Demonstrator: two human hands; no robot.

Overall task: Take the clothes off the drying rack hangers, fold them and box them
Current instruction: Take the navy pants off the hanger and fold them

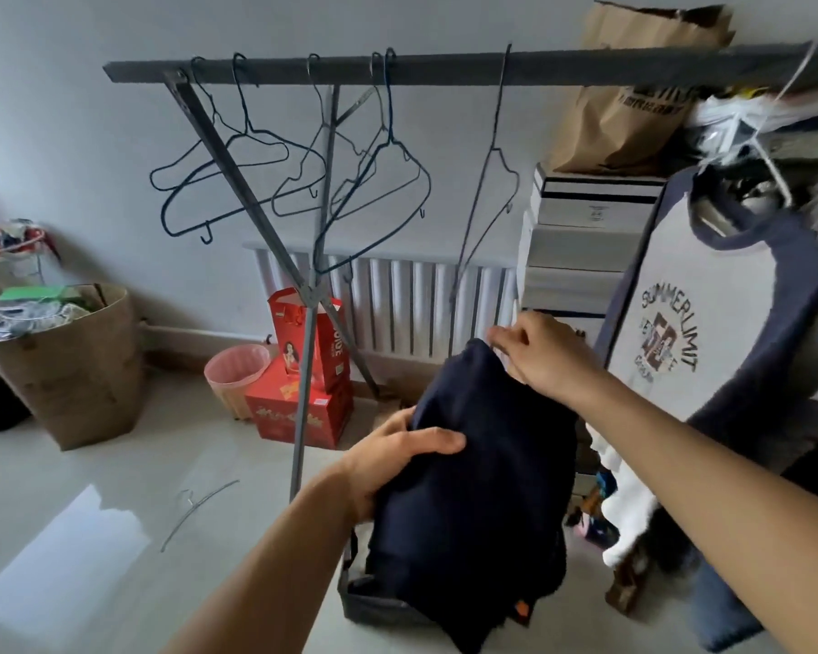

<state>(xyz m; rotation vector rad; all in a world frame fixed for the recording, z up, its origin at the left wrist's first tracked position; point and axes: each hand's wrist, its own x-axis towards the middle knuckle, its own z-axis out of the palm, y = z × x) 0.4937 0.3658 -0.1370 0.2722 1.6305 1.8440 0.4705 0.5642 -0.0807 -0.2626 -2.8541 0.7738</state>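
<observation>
Both hands are on a dark navy garment (482, 488), sitting low around 6 o'clock in the view. The left hand (397, 460) has its fingers curled round the cloth's left edge, thumb laid across the top. The right hand (539, 356) pinches the top corner up at about 1 o'clock of the garment. The cloth hangs down into a grey fabric box (364, 601) on the floor. Up at 12 o'clock the drying rack bar (445, 68) carries bare wire hangers (379, 181). A white and navy printed shirt (695, 313) hangs at 3 o'clock. Red boxes (298, 408) and a pink bin (235, 370) stand by the rack legs.
</observation>
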